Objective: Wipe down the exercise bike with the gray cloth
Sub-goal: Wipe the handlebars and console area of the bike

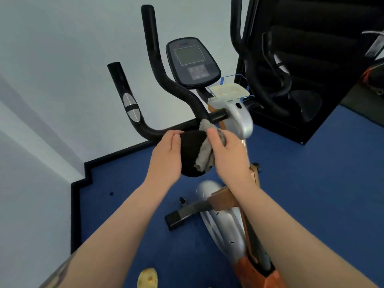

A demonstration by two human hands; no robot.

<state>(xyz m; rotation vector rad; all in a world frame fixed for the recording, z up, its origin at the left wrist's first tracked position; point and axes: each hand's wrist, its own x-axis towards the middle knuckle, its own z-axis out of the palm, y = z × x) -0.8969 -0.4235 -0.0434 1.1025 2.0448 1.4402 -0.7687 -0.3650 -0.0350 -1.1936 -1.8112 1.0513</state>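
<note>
Gray cloth (204, 151) bunched under right hand (227, 151), gripped, draped over black rounded pad (191, 154) between hands; left hand (166, 156) cupping pad's left side, handlebar (178, 88) just beyond, cloth running toward it.

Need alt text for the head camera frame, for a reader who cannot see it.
Seen from above, a person's right hand holds a gray cloth against a round black pad on an exercise bike, while the left hand cups the pad's other side. Black handlebars and a console rise beyond, over blue floor.
</note>
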